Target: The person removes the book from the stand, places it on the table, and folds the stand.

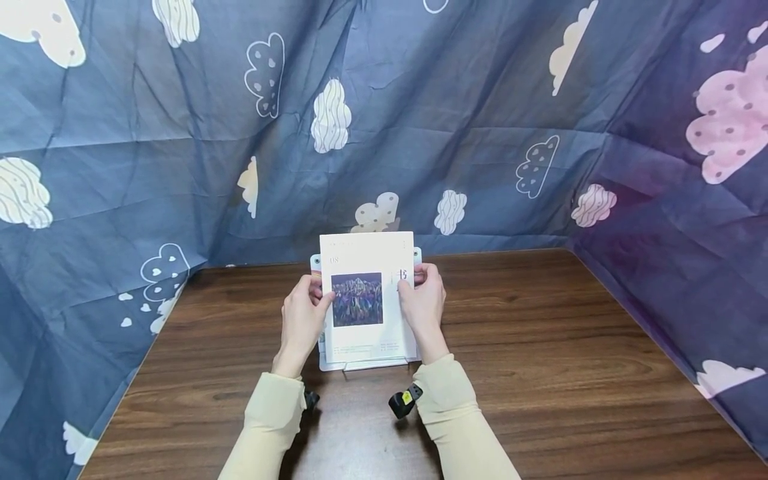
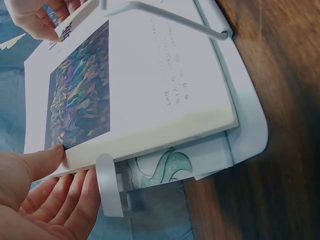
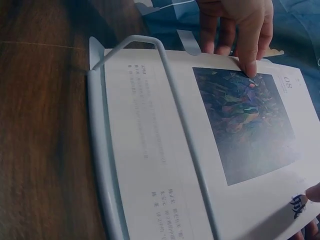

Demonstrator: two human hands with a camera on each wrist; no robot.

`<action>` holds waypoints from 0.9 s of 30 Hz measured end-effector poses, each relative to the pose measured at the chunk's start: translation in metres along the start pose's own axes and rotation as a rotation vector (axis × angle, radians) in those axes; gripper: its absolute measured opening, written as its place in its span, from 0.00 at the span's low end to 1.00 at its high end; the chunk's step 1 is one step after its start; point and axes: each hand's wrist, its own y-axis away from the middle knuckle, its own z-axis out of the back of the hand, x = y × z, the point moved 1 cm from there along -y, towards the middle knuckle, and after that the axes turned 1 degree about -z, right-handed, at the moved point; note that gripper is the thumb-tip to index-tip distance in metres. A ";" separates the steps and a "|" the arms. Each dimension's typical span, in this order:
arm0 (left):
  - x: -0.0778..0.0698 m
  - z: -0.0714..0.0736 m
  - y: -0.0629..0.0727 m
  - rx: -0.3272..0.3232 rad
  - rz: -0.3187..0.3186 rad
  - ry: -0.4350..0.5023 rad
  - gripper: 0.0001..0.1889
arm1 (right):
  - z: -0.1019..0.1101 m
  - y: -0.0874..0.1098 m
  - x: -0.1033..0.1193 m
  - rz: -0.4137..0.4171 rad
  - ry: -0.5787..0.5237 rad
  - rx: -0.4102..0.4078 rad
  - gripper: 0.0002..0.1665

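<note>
A white book (image 1: 366, 255) with a dark square picture on its cover leans on a pale book stand (image 1: 315, 263). My left hand (image 1: 303, 317) holds the book's left edge, thumb on the cover and fingers behind. At the right edge, my right hand (image 1: 425, 300) grips it the same way, its thumb beside the large printed character. Across the lower cover runs a grey wire bar (image 3: 185, 125), hinged at the stand's bottom lip. A pale side tab (image 2: 107, 185) juts out beside the left hand's fingers. Green wave decoration (image 2: 167, 167) shows on the stand behind the book.
Underneath is a brown wood-grain table (image 1: 540, 347). A dark blue cloth (image 1: 420, 100) with cloud prints hangs behind it and along both sides. Black wrist cameras (image 1: 405, 401) sit at both cream sleeves (image 1: 450, 393).
</note>
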 end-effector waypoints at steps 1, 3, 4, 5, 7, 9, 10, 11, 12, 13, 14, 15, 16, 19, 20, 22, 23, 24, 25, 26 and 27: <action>0.000 0.000 -0.001 0.004 0.000 0.003 0.15 | 0.000 0.000 0.000 0.000 -0.001 -0.002 0.21; -0.001 0.000 -0.003 0.012 0.000 0.009 0.15 | 0.001 -0.001 0.001 -0.003 0.001 -0.003 0.21; -0.002 0.000 -0.004 0.013 0.000 0.011 0.14 | 0.001 -0.002 0.002 0.000 0.000 -0.005 0.21; -0.003 0.000 -0.005 0.014 -0.001 0.012 0.14 | 0.001 -0.002 0.003 0.002 0.001 -0.005 0.21; -0.005 0.002 -0.006 0.006 -0.010 0.012 0.14 | 0.001 -0.004 0.005 0.008 -0.001 -0.002 0.21; -0.007 0.003 -0.008 -0.001 -0.015 0.011 0.14 | 0.001 -0.005 0.008 0.016 -0.004 0.007 0.21; -0.007 0.004 -0.009 -0.002 -0.016 0.008 0.13 | 0.001 -0.006 0.009 0.019 -0.006 0.010 0.21; -0.008 0.004 -0.009 -0.001 -0.015 0.005 0.13 | 0.001 -0.007 0.011 0.020 -0.006 0.011 0.20; -0.008 0.005 -0.010 0.002 -0.016 0.001 0.13 | 0.001 -0.008 0.012 0.024 -0.007 0.011 0.19; -0.009 0.005 -0.011 0.007 -0.012 -0.001 0.13 | 0.001 -0.009 0.014 0.028 -0.010 0.011 0.19; -0.009 0.005 -0.012 0.009 -0.011 -0.002 0.13 | 0.002 -0.010 0.015 0.034 -0.011 0.009 0.18; -0.009 0.005 -0.013 0.009 -0.012 -0.002 0.13 | 0.002 -0.011 0.016 0.039 -0.014 0.007 0.17; -0.010 0.005 -0.014 0.008 -0.013 -0.001 0.13 | 0.002 -0.012 0.018 0.049 -0.015 0.005 0.16; -0.011 0.007 -0.017 0.000 -0.022 0.009 0.13 | 0.003 -0.015 0.022 0.069 -0.026 0.009 0.15; -0.012 0.008 -0.018 -0.002 -0.024 0.016 0.13 | 0.003 -0.016 0.024 0.077 -0.028 0.011 0.14; -0.013 0.009 -0.020 -0.003 -0.025 0.024 0.13 | 0.003 -0.018 0.026 0.088 -0.026 0.020 0.15; -0.013 0.010 -0.021 -0.003 -0.023 0.027 0.13 | 0.003 -0.019 0.028 0.093 -0.027 0.023 0.14; -0.014 0.011 -0.022 -0.001 -0.019 0.031 0.13 | 0.002 -0.020 0.029 0.100 -0.026 0.026 0.14; -0.014 0.011 -0.023 0.002 -0.017 0.034 0.13 | 0.002 -0.021 0.031 0.108 -0.025 0.030 0.14; -0.015 0.012 -0.025 0.004 -0.015 0.038 0.14 | 0.003 -0.023 0.033 0.118 -0.022 0.030 0.14; -0.016 0.012 -0.026 0.007 -0.014 0.039 0.14 | 0.003 -0.024 0.034 0.127 -0.016 0.030 0.14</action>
